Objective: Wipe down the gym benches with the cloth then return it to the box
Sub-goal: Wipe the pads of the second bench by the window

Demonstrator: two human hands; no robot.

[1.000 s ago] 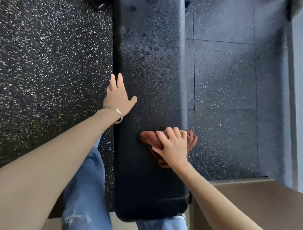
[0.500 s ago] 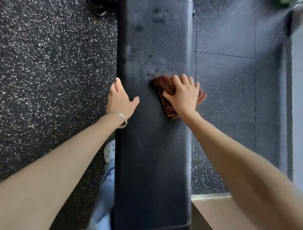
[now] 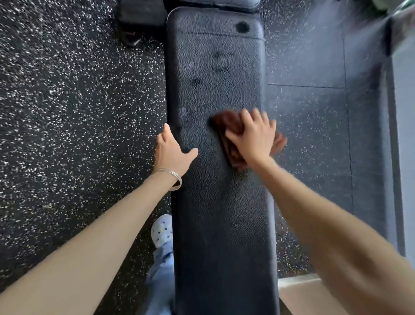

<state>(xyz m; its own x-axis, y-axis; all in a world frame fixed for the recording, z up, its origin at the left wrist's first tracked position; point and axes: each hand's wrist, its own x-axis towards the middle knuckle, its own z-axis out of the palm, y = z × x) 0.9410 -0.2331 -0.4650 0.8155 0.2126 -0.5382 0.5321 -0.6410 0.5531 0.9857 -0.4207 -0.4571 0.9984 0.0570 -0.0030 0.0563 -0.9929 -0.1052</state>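
"Rust-brown cloth (image 3: 226, 126) is lying bunched on the black bench (image 3: 220, 224), about halfway along and toward its right edge, with a corner hanging past that edge. The person's right hand (image 3: 256, 139) is pressing down on it, fingers laid over the top rather than clenched round it, though motion blur is smearing them."

"And the left hand (image 3: 171, 153)?"

"It is lying relaxed and holding nothing, bracing on the bench's left edge. The thumb is resting on the pad, and a thin bracelet (image 3: 173, 177) is sitting at the wrist."

"How far along is the job looking?"

"Partway, by my reading. Wiping is going on mid-bench. Dark spots (image 3: 196, 82) are showing on the far stretch beyond the cloth, so that part is probably waiting to be wiped. Whether the near stretch is clean, the grain is hiding."

"Other benches? The box?"

"Another padded section (image 3: 211, 2) is peeking in at the top edge. A tan surface (image 3: 298, 292) is showing at the lower right beside the bench, and nobody can tell from here whether it is the box. The cloth is in use on the bench, so returning it is waiting until the wiping is done."
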